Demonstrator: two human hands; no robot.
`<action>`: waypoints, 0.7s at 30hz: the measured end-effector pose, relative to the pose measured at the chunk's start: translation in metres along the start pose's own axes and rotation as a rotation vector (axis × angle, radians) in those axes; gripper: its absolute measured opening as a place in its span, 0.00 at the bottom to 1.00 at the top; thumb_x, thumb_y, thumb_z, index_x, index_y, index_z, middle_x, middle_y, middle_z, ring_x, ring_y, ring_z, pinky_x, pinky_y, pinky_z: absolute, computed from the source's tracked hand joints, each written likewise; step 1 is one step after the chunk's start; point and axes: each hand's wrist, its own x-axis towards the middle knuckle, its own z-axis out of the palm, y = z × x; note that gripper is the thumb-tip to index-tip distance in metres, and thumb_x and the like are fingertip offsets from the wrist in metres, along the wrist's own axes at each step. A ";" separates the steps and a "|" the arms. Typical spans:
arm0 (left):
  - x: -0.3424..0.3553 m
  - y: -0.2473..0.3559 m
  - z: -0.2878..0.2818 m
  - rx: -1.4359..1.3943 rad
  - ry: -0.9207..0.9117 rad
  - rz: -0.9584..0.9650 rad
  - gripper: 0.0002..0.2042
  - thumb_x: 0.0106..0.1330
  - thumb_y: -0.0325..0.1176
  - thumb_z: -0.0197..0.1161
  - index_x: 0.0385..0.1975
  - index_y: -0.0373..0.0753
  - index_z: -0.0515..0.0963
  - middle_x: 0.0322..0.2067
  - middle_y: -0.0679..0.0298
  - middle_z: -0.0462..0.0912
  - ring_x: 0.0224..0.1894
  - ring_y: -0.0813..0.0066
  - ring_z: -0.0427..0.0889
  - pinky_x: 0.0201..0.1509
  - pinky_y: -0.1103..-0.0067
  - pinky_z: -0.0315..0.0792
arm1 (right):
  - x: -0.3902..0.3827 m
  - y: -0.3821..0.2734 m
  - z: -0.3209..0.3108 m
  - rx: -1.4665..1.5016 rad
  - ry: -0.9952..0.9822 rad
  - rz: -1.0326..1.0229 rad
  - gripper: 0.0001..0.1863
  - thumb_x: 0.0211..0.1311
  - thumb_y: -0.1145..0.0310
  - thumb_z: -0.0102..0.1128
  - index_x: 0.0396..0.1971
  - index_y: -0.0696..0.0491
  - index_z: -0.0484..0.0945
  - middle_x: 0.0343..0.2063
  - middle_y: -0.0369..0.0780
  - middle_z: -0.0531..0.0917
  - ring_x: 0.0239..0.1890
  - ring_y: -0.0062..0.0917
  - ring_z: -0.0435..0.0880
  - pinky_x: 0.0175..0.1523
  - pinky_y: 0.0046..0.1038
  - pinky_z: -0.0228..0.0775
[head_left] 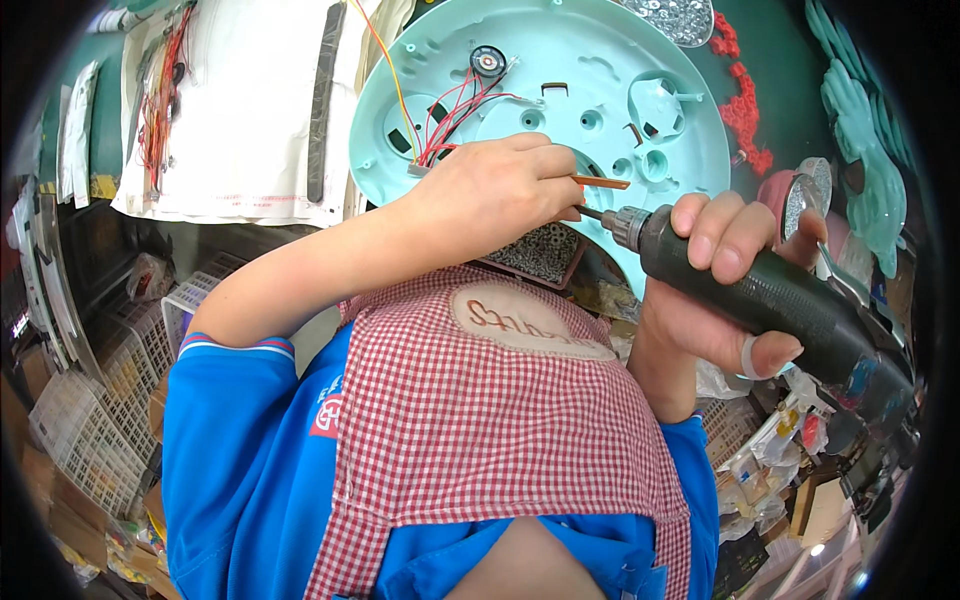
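Note:
My right hand (680, 318) is wrapped round a black electric screwdriver (775, 295), whose bit points left. The bit's end reaches the fingertips of my left hand (505, 185), where the exact contact is hidden. My left hand is closed, and a thin copper-coloured strip (605, 183) sticks out from its fingers to the right. Beyond both hands lies a large, round aqua plastic shell (450, 60), its inside with posts and holes facing up. A small round speaker (488, 62) sits in it, with red and black wires (455, 115) running down toward my left wrist.
A tray of small screws (540, 252) stands below my left hand. White sheets (240, 120) with a black strip (324, 105) lie at left, near bundled wires (160, 120). Red parts (742, 110) and aqua pieces (862, 150) lie at right. White crates (90, 440) stand lower left.

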 end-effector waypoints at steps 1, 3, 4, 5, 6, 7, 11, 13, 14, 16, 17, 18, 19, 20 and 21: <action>0.002 0.000 -0.001 0.004 0.009 0.018 0.09 0.51 0.34 0.69 0.29 0.42 0.79 0.28 0.69 0.74 0.33 0.71 0.77 0.35 0.76 0.75 | -0.001 -0.001 0.000 0.000 0.010 -0.007 0.44 0.53 0.36 0.61 0.64 0.48 0.64 0.29 0.34 0.74 0.32 0.22 0.71 0.44 0.32 0.64; 0.004 0.001 -0.002 0.032 -0.010 0.046 0.09 0.50 0.34 0.69 0.30 0.42 0.79 0.28 0.69 0.74 0.32 0.72 0.77 0.34 0.77 0.75 | -0.005 -0.001 -0.001 0.019 0.060 -0.037 0.47 0.52 0.33 0.60 0.65 0.48 0.61 0.29 0.35 0.75 0.31 0.23 0.72 0.43 0.32 0.66; 0.004 0.001 -0.002 0.048 -0.021 0.060 0.09 0.50 0.33 0.69 0.30 0.41 0.79 0.28 0.69 0.74 0.32 0.72 0.77 0.34 0.77 0.75 | -0.006 -0.001 -0.002 0.038 0.102 -0.060 0.49 0.51 0.31 0.60 0.66 0.49 0.58 0.29 0.36 0.75 0.30 0.24 0.74 0.42 0.33 0.68; 0.004 0.002 -0.001 0.045 -0.005 0.061 0.09 0.50 0.33 0.70 0.30 0.41 0.78 0.28 0.69 0.74 0.32 0.72 0.77 0.33 0.77 0.75 | -0.007 -0.001 -0.002 0.043 0.122 -0.070 0.51 0.51 0.30 0.60 0.66 0.49 0.56 0.28 0.36 0.76 0.29 0.25 0.75 0.41 0.33 0.69; 0.004 0.002 0.001 0.037 0.011 0.066 0.10 0.49 0.33 0.70 0.29 0.41 0.78 0.28 0.68 0.74 0.31 0.72 0.77 0.33 0.77 0.75 | -0.008 -0.001 -0.002 0.043 0.143 -0.080 0.52 0.51 0.29 0.59 0.67 0.49 0.55 0.28 0.36 0.76 0.29 0.25 0.75 0.40 0.33 0.70; 0.004 0.001 0.002 0.029 0.027 0.071 0.10 0.49 0.33 0.70 0.29 0.41 0.78 0.28 0.68 0.74 0.31 0.72 0.77 0.33 0.78 0.75 | -0.007 -0.001 -0.001 0.029 0.142 -0.077 0.52 0.51 0.29 0.59 0.67 0.49 0.55 0.29 0.36 0.76 0.29 0.25 0.75 0.40 0.33 0.70; 0.002 0.005 0.004 0.032 0.014 0.040 0.10 0.48 0.33 0.70 0.29 0.41 0.78 0.27 0.68 0.74 0.31 0.71 0.77 0.33 0.77 0.75 | -0.008 -0.003 -0.002 0.021 0.107 -0.082 0.52 0.51 0.29 0.59 0.67 0.49 0.55 0.29 0.36 0.76 0.30 0.26 0.75 0.41 0.33 0.69; 0.004 0.006 0.004 -0.002 0.015 0.033 0.11 0.48 0.33 0.70 0.29 0.41 0.78 0.27 0.67 0.74 0.31 0.70 0.77 0.33 0.77 0.75 | -0.006 -0.004 -0.002 0.049 0.095 -0.080 0.52 0.51 0.29 0.59 0.67 0.48 0.55 0.29 0.36 0.76 0.31 0.25 0.75 0.41 0.33 0.69; 0.003 0.007 0.003 0.010 0.013 0.033 0.11 0.49 0.33 0.70 0.30 0.41 0.78 0.28 0.67 0.75 0.32 0.69 0.78 0.34 0.77 0.75 | -0.006 -0.003 -0.001 0.058 0.100 -0.077 0.52 0.51 0.29 0.59 0.67 0.48 0.54 0.29 0.37 0.76 0.31 0.26 0.75 0.42 0.34 0.69; 0.008 0.006 0.001 0.031 0.019 0.048 0.12 0.50 0.33 0.70 0.33 0.40 0.78 0.29 0.66 0.76 0.34 0.68 0.79 0.34 0.76 0.75 | -0.006 -0.003 -0.001 0.054 0.121 -0.074 0.52 0.51 0.29 0.59 0.67 0.48 0.54 0.29 0.37 0.76 0.31 0.26 0.75 0.42 0.34 0.69; 0.011 0.009 -0.002 -0.012 0.009 -0.048 0.12 0.52 0.33 0.70 0.34 0.40 0.78 0.29 0.65 0.77 0.33 0.66 0.79 0.34 0.75 0.75 | -0.006 -0.002 -0.002 0.021 0.126 -0.073 0.51 0.51 0.30 0.59 0.67 0.49 0.55 0.29 0.37 0.76 0.31 0.26 0.75 0.42 0.34 0.68; 0.014 0.017 -0.004 -0.059 -0.001 -0.144 0.12 0.53 0.32 0.69 0.36 0.40 0.77 0.29 0.65 0.78 0.33 0.65 0.80 0.34 0.74 0.75 | -0.008 -0.002 -0.003 -0.015 0.131 -0.071 0.51 0.52 0.30 0.59 0.66 0.49 0.56 0.29 0.37 0.76 0.31 0.26 0.75 0.43 0.34 0.67; 0.016 0.021 -0.005 -0.106 -0.013 -0.240 0.12 0.54 0.32 0.69 0.37 0.40 0.77 0.29 0.64 0.79 0.33 0.64 0.81 0.33 0.73 0.75 | -0.008 -0.002 -0.004 -0.049 0.134 -0.071 0.50 0.52 0.31 0.59 0.66 0.50 0.57 0.29 0.37 0.76 0.32 0.26 0.74 0.43 0.35 0.67; 0.016 0.016 -0.005 -0.068 -0.075 -0.268 0.13 0.55 0.32 0.68 0.40 0.41 0.77 0.28 0.62 0.80 0.32 0.63 0.81 0.33 0.71 0.75 | -0.010 -0.003 -0.007 -0.104 0.138 -0.072 0.47 0.53 0.32 0.59 0.65 0.50 0.59 0.29 0.36 0.75 0.32 0.25 0.73 0.44 0.35 0.66; 0.016 0.007 -0.005 -0.023 -0.134 -0.302 0.14 0.57 0.32 0.67 0.42 0.42 0.76 0.27 0.61 0.81 0.31 0.61 0.82 0.32 0.70 0.74 | -0.012 -0.004 -0.012 -0.114 0.133 -0.080 0.47 0.53 0.33 0.59 0.64 0.50 0.60 0.29 0.37 0.76 0.32 0.26 0.73 0.44 0.36 0.66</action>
